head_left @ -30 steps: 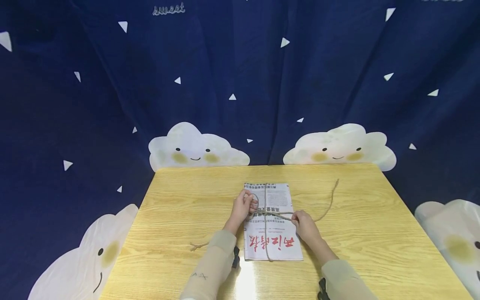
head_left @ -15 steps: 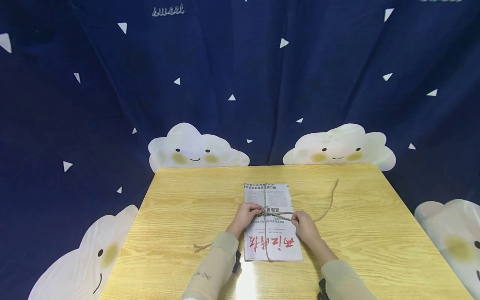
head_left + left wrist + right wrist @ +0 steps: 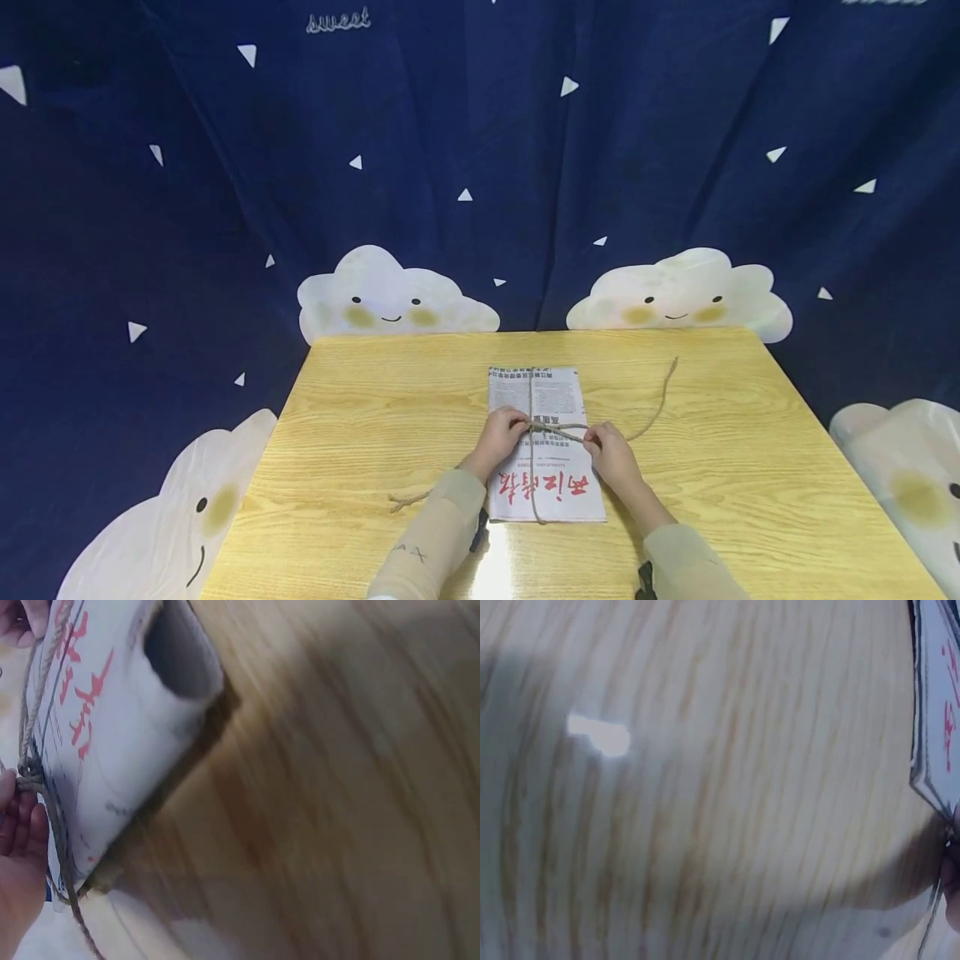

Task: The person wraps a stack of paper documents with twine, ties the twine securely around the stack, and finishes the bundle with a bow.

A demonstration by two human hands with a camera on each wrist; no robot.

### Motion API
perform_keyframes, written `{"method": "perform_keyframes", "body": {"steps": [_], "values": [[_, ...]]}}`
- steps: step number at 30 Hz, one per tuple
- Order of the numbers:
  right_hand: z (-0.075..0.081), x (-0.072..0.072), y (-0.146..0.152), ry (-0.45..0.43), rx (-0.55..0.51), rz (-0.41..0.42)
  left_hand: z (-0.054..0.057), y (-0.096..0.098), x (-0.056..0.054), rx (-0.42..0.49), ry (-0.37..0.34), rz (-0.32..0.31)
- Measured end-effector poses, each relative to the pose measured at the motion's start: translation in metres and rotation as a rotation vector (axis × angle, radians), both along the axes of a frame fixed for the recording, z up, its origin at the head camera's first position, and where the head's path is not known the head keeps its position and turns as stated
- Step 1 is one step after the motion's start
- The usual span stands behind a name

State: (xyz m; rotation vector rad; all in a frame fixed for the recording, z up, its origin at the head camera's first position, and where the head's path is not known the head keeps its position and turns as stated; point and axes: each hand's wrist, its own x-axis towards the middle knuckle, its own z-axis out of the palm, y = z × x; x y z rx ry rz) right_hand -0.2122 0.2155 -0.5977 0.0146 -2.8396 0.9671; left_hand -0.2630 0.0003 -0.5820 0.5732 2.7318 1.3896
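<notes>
A folded newspaper (image 3: 551, 492) with red lettering lies flat, a brown twine (image 3: 532, 392) running down its length and crossed by strands at the middle. My left hand (image 3: 501, 435) pinches the twine right beside the knot (image 3: 30, 774), which shows close up in the left wrist view. With thumb and fingers, my right hand (image 3: 611, 454) grips the twine strands at the newspaper's right edge. From there a loose tail curves away to the upper right, and another frayed end sticks out left of my left forearm. In the right wrist view only the right hand's fingertips (image 3: 952, 881) show.
The wooden table (image 3: 735, 467) extends around the newspaper on all sides. Behind it hangs a dark blue curtain (image 3: 420, 125) printed with white clouds and triangles. Light reflects off the tabletop near the front.
My left hand has come down and right from the newspaper's upper left to the knot, and the open loop by it has drawn in. My right hand has stayed nearly still.
</notes>
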Motion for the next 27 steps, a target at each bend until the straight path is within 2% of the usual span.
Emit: {"method": "perform_keyframes", "body": {"steps": [4, 10, 14, 17, 20, 23, 25, 27], "values": [[0.005, 0.001, -0.002, 0.010, -0.096, -0.111, -0.004, 0.002, 0.001, 0.107, -0.077, 0.036], [0.003, 0.001, 0.001, 0.086, -0.154, -0.415, -0.008, 0.001, 0.002, 0.258, -0.197, 0.082], [0.004, -0.004, 0.002, 0.024, -0.243, -0.591, -0.011, 0.001, 0.002, 0.291, -0.229, 0.099], [0.010, -0.009, 0.003, -0.042, -0.296, -0.685, -0.011, 0.000, 0.003, 0.321, -0.241, 0.108], [0.015, -0.012, 0.006, -0.101, -0.280, -0.709, -0.010, -0.001, 0.004, 0.348, -0.271, 0.121], [0.018, -0.010, 0.010, -0.140, -0.215, -0.661, -0.010, -0.002, 0.005, 0.345, -0.281, 0.131], [0.019, -0.008, 0.013, -0.132, -0.195, -0.623, -0.011, -0.003, 0.005, 0.341, -0.280, 0.132], [0.019, -0.007, 0.014, -0.087, -0.221, -0.605, -0.012, -0.003, 0.006, 0.344, -0.275, 0.130]]}}
